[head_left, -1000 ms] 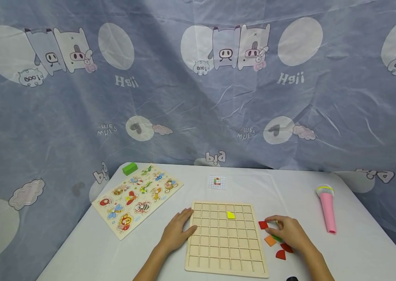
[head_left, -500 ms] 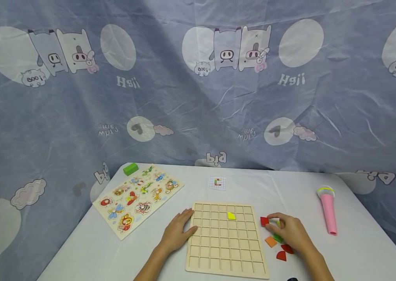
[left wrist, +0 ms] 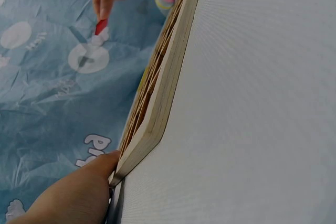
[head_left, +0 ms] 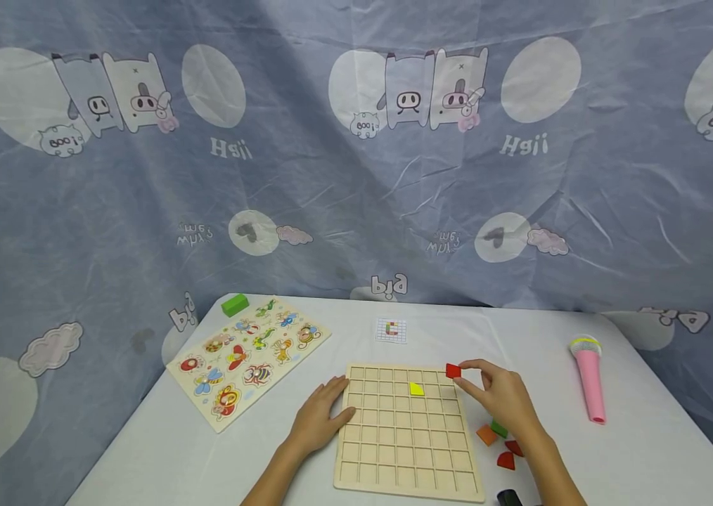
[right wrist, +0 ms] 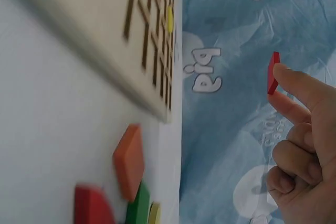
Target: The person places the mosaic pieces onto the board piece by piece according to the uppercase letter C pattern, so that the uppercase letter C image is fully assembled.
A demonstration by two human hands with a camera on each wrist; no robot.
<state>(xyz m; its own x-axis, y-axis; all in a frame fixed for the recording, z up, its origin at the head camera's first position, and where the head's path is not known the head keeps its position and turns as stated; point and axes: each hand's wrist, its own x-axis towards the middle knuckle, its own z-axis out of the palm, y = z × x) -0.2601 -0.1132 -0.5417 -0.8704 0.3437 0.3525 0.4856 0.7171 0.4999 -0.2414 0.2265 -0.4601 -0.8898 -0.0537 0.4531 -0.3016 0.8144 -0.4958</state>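
My right hand (head_left: 508, 397) pinches a red square tile (head_left: 453, 370) between thumb and forefinger, above the far right corner of the wooden grid board (head_left: 403, 437). In the right wrist view the tile (right wrist: 273, 73) is held up off the board, with the other fingers curled. A yellow tile (head_left: 416, 388) with one cut or rounded corner sits in a cell of the board. My left hand (head_left: 317, 420) lies along the board's left edge, fingers extended; the left wrist view has it (left wrist: 79, 192) touching the board's rim.
Right of the board lie an orange tile (head_left: 486, 436), a green tile (head_left: 499, 427) and red quarter-round tiles (head_left: 505, 461). A pink microphone (head_left: 591, 383) is farther right. Behind the board is a small pattern card (head_left: 392, 330); an insect puzzle board (head_left: 249, 358) and green block (head_left: 235, 305) are left.
My right hand has picked up the red square tile from the table beside the board and carried it away and leftward, over the board's far right corner. The left hand has stayed put.
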